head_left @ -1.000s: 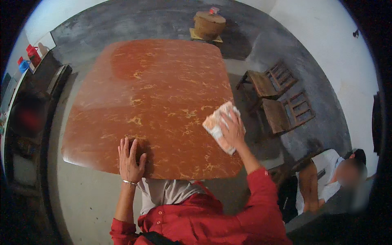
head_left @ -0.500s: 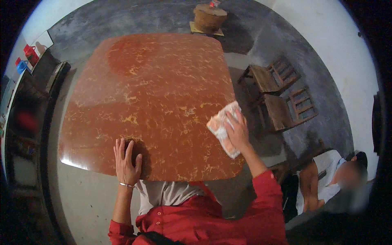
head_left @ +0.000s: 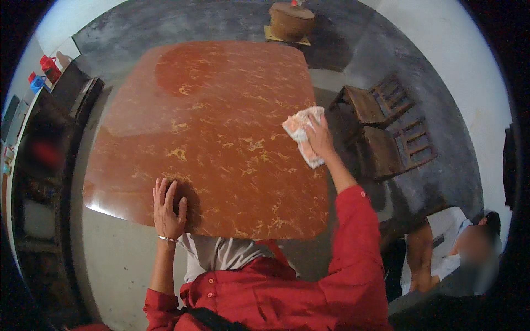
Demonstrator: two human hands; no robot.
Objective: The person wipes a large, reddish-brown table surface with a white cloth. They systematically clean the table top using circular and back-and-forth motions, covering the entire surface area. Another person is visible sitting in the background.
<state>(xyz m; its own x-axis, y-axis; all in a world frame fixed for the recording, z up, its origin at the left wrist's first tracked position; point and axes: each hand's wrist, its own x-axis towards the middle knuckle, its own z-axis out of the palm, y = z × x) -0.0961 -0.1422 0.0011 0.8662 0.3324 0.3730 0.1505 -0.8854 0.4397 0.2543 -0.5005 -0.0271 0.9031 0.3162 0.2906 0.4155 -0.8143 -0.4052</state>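
A reddish-brown table [head_left: 221,182] with a yellow marbled pattern spreads out before me. Under my right hand [head_left: 321,139] a white and orange cloth [head_left: 301,122] lies pressed on the tabletop at its right edge. My fingers rest over the cloth and hold it against the surface. My left hand [head_left: 169,208] lies flat near the table's front edge, fingers stretched out, with nothing in it. A bracelet circles that wrist.
Two wooden chairs [head_left: 381,151] stand right of the table. Beyond its far edge is a round wooden tub [head_left: 291,22] on a yellow base. A dark shelf unit [head_left: 41,215] lines the left side. Another person [head_left: 441,243] sits at the lower right.
My right hand has slid the cloth away from me along the table's right edge, its arm stretching farther out. My left hand stays at about the same place on the table.
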